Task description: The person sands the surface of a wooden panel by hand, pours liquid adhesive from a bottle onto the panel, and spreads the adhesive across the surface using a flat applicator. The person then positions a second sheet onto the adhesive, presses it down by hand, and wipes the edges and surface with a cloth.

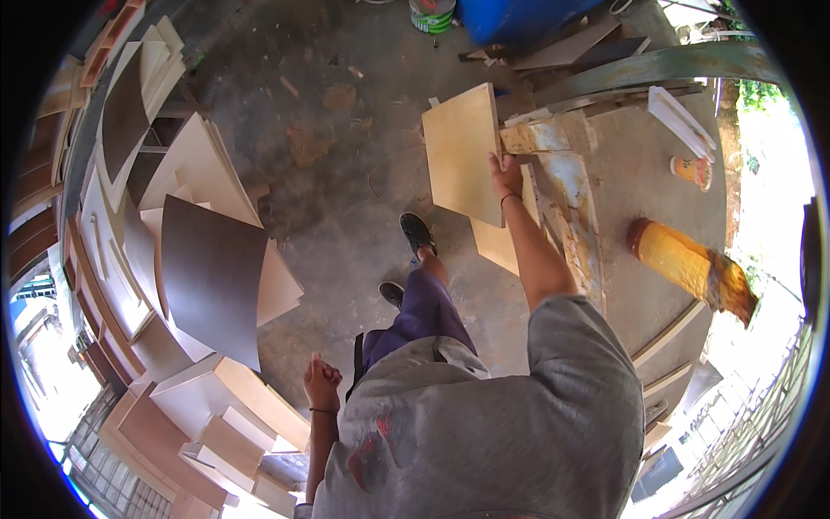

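My right hand [507,177] is closed on the right edge of a pale yellow wooden panel [462,151], its arm stretched out ahead and to the right. The panel is flat and thick-edged, and tilted. Part of a second light wooden panel [494,244] shows just below it, next to my forearm. My left hand [322,381] is low beside my body, its fingers curled in, with nothing visible in them. It is nearest to the stacked boards on the left and touches none of them.
Many boards lean on the left, with a dark brown sheet [212,272] in front. On the right, a worn ledge [627,173] carries a yellow bundle [683,264], a small orange-and-white container [692,171] and wood strips. A blue object [519,17] and a green-and-white bucket [432,16] stand ahead. Scraps dot the concrete floor [320,164].
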Tool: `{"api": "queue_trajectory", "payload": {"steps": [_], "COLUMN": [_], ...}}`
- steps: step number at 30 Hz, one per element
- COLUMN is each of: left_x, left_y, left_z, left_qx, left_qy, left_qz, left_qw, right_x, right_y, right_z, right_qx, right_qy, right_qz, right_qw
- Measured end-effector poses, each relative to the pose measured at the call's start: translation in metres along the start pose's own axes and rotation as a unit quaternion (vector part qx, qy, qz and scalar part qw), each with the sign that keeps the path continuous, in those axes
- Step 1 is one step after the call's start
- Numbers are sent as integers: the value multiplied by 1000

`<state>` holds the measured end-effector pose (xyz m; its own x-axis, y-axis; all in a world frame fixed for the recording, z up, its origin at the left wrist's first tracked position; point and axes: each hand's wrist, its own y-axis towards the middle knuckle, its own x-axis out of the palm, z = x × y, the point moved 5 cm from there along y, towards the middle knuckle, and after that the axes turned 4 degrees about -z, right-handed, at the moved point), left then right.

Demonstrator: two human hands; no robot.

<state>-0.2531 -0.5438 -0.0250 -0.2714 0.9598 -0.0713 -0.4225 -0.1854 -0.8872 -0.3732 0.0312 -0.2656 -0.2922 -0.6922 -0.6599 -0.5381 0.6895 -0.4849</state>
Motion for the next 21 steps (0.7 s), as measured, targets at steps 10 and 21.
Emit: {"api": "queue_trajectory", "payload": {"steps": [10,21], "left_x": [-87,-63], "left_y": [-37,-27], "left_z": [-63,-65], "left_qx": [-138,-126], "left_qy": [153,149], "left_qz": [155,146], "left_qw": [966,970], "right_x": [33,69], "right_y": [60,27], "right_z": [-8,-23], "right_qx": [34,80], "right_qy": [-95,-62], "right_qz": [-276,-300], "right_qw": [956,949]}}
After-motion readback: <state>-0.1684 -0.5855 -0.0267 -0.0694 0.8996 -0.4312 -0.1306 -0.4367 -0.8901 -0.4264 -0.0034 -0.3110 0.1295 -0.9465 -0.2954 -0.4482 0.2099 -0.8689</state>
